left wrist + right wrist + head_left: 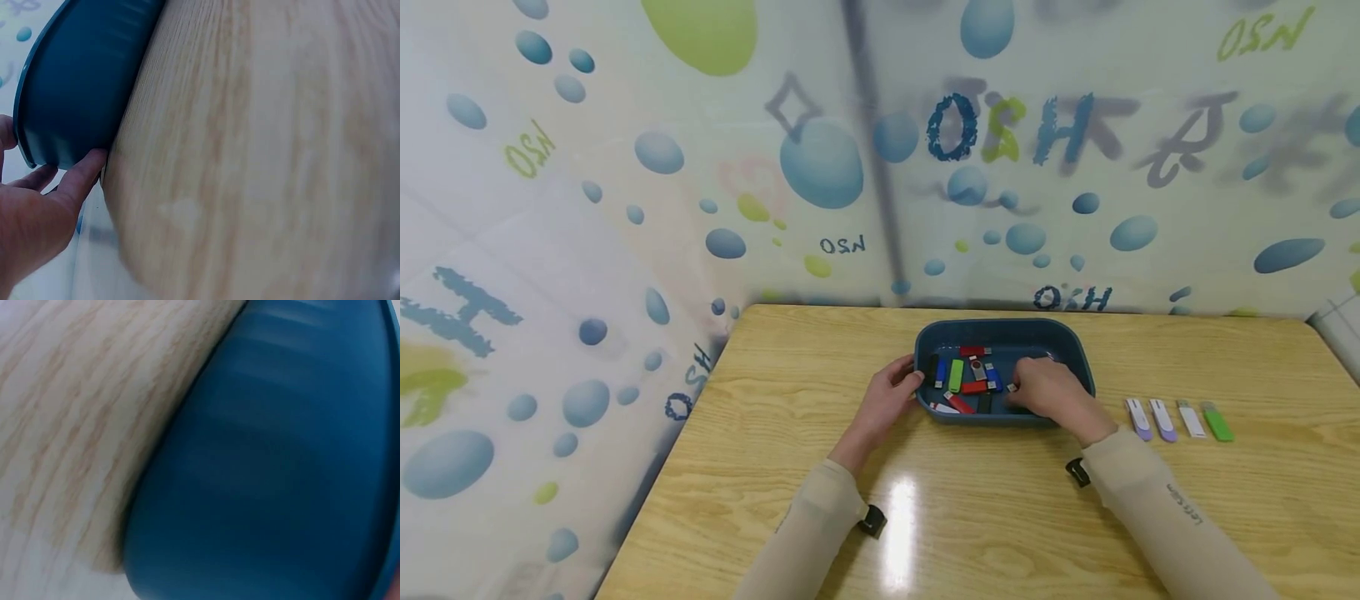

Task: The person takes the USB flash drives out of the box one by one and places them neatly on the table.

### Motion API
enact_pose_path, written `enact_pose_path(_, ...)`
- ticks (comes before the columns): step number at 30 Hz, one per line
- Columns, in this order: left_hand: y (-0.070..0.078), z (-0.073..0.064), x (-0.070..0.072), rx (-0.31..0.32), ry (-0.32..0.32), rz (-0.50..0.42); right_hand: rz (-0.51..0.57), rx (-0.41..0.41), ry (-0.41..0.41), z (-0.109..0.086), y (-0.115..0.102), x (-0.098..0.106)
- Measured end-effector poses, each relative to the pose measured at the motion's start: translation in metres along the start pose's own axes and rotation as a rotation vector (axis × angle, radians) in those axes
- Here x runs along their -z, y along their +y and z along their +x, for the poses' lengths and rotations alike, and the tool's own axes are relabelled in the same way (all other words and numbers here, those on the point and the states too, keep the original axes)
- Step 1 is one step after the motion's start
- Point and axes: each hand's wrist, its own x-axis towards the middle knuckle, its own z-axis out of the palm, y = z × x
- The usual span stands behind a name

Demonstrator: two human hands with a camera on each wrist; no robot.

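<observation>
Several USB flash drives lie in a dark blue plastic bin (1000,419), among them a green one (956,376), a red one (974,351) and a silver-and-brown one (977,368). My left hand (887,396) holds the bin's left end, thumb at the rim and fingers against the outer wall, as the left wrist view shows. Inside the bin's right half, my right hand (1048,389) pinches a small USB flash drive (1012,387), its metal end peeking out beside the fingertips. The rest of that drive is hidden. The right wrist view is mostly the bin's outer wall (262,469).
Right of the bin, a row of flash drives lies on the wooden table (760,400): two white-and-purple ones (1138,418), a white one (1191,419) and a green one (1217,422). A patterned sheet (820,275) hangs behind the table and to its left.
</observation>
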Motion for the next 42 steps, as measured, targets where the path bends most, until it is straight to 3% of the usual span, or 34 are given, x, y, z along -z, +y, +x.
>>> enact_pose_path(11,0.001,-0.001,-0.001,0.009,0.006,-0.017,0.031,0.032,0.024,0.003,0.007,-0.002)
enact_pose_path(16,0.001,-0.001,0.000,0.003,0.003,-0.017,0.049,0.036,0.108,-0.001,0.009,0.002)
enact_pose_path(30,0.001,-0.001,-0.001,-0.002,0.007,-0.013,0.187,0.058,0.312,-0.026,0.015,0.011)
enact_pose_path(42,0.001,-0.001,0.000,0.011,0.006,0.007,0.235,0.034,0.381,-0.051,0.025,0.025)
